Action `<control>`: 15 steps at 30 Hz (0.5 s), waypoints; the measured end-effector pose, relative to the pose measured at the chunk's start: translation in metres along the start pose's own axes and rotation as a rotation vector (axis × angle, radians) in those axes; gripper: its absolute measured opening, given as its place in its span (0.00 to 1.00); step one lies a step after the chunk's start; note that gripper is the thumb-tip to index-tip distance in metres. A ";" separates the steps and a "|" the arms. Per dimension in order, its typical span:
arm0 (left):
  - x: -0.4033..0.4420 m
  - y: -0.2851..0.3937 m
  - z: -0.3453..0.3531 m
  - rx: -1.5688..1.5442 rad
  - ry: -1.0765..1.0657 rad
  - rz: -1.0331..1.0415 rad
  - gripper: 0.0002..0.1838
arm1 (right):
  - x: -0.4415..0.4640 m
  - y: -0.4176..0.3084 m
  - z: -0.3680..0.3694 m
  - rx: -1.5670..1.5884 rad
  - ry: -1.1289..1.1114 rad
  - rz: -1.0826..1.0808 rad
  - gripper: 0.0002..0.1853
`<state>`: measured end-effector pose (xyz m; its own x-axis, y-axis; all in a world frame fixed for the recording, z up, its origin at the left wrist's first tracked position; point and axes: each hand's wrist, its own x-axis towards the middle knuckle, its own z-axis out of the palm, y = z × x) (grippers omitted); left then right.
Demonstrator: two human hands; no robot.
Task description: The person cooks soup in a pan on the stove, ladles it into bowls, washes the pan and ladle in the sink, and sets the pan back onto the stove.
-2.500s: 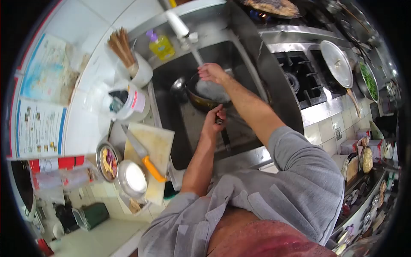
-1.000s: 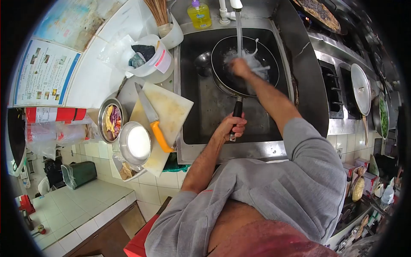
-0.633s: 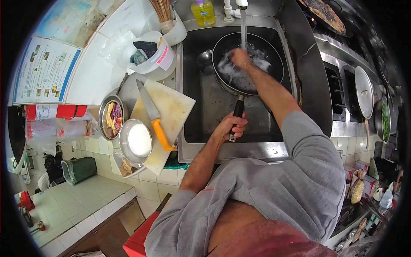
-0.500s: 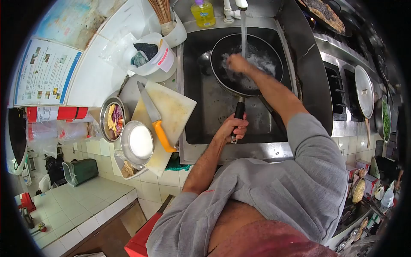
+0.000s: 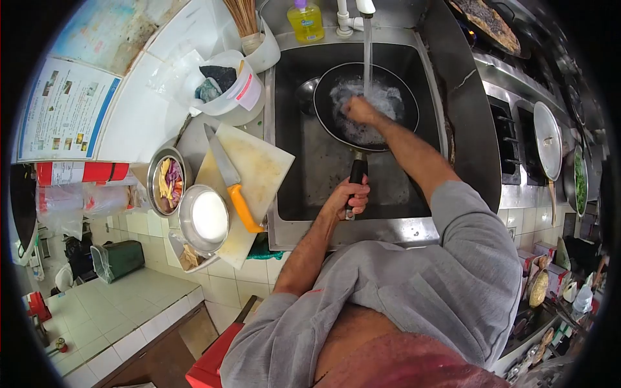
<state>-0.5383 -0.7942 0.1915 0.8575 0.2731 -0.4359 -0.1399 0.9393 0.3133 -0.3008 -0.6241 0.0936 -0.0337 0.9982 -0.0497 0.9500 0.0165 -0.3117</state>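
A black frying pan (image 5: pixel 394 129) is held over the sink (image 5: pixel 304 181), its handle pointing toward me. My left hand (image 5: pixel 349 196) is wrapped round the black handle. Water from the white tap (image 5: pixel 365 8) runs into the pan and foams on its inner surface. Inside the pan, my right hand (image 5: pixel 359 110) is closed, with its fingers curled down; whatever it may hold is hidden. A metal ladle or bowl (image 5: pixel 306 97) lies in the sink, left of the pan and partly covered by it.
Left of the sink, a knife with an orange handle (image 5: pixel 242 205) lies on a cutting board (image 5: pixel 262 158). Beside it are a bowl of cut vegetables (image 5: pixel 169 182) and a bowl of white contents (image 5: pixel 208 216). A plastic tub (image 5: pixel 242 103) and soap bottle (image 5: pixel 306 24) stand behind; a stove (image 5: pixel 504 139) is at right.
The sink came nearer the view's centre, and the pan turned its inside into view. My right hand moved from near the tap into the pan; lately the pan has shifted slightly toward me.
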 end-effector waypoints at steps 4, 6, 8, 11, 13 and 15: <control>0.002 -0.002 -0.004 -0.121 -0.062 -0.045 0.11 | 0.012 0.024 -0.009 0.359 0.022 0.395 0.15; 0.005 -0.005 0.000 -0.137 -0.086 -0.074 0.10 | 0.034 0.049 -0.007 0.434 0.278 0.729 0.26; 0.008 -0.006 0.006 -0.070 -0.071 -0.117 0.10 | 0.052 0.031 -0.004 0.504 0.339 0.722 0.27; 0.014 0.002 0.014 0.021 -0.009 -0.114 0.11 | 0.042 -0.033 -0.017 0.991 0.378 0.409 0.31; 0.016 0.006 0.011 0.077 0.036 -0.108 0.11 | -0.001 -0.090 -0.029 1.168 0.148 0.278 0.24; 0.011 0.022 0.001 0.077 0.088 -0.042 0.10 | -0.035 -0.094 -0.033 1.078 -0.198 -0.041 0.22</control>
<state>-0.5312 -0.7708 0.1938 0.8146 0.2538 -0.5215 -0.0631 0.9326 0.3553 -0.3791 -0.6589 0.1562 -0.2002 0.9694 -0.1420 0.1805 -0.1060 -0.9779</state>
